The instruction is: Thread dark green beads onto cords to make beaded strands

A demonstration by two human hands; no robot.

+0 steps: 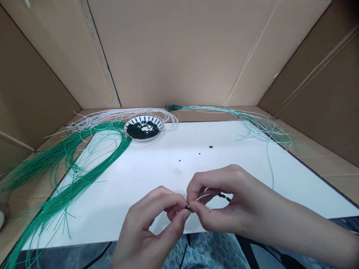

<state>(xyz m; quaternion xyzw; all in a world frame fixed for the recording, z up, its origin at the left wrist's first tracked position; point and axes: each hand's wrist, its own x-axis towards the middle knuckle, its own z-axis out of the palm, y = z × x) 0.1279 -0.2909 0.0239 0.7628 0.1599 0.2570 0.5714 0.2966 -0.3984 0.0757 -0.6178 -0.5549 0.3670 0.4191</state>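
Both hands meet near the front edge of the white board. A small dark bead (188,207) sits between the thumb and index finger of my left hand (152,223), which is closed in a pinch. Pressed against it are the thumb and fingertips of my right hand (232,199), also pinched, on a thin pale cord (203,196). The cord arcs back under the right hand, where several dark beads (224,196) are on it. Whether the cord passes through the left hand's bead is hidden by the fingertips.
A patterned dish (160,132) of dark beads stands at the back. Green cords (77,186) spread along the left, with white cords (107,114) behind. A beaded bundle (172,107) trails cords rightward. Loose beads (210,147) lie on the white board (151,167). Cardboard walls (178,51) enclose it.
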